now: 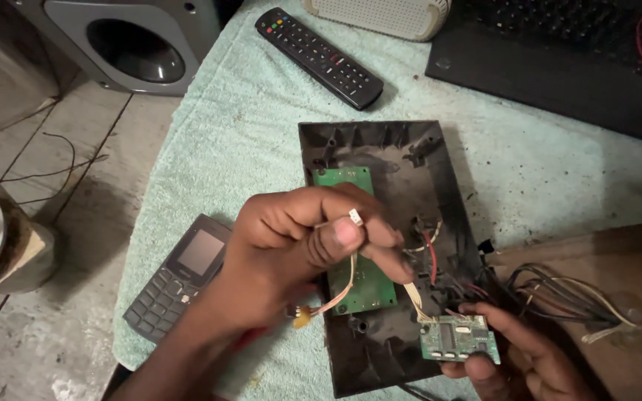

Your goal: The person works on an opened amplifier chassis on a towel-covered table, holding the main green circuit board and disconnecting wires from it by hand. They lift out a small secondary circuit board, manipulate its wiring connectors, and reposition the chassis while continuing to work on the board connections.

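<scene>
My left hand pinches a small white connector on thin orange and white wires, held above a black plastic casing that lies open on a pale green towel. A green circuit board is mounted inside the casing, partly hidden by my fingers. At the casing's lower right corner, my right hand holds a small green circuit board joined to the casing by a flat ribbon wire. Red and other loose wires lie inside the casing.
A black remote control lies at the towel's far side. A dark keypad phone rests on its left edge. A bundle of dark cables trails right over a brown surface. A grey speaker, a white perforated box and a black device stand behind.
</scene>
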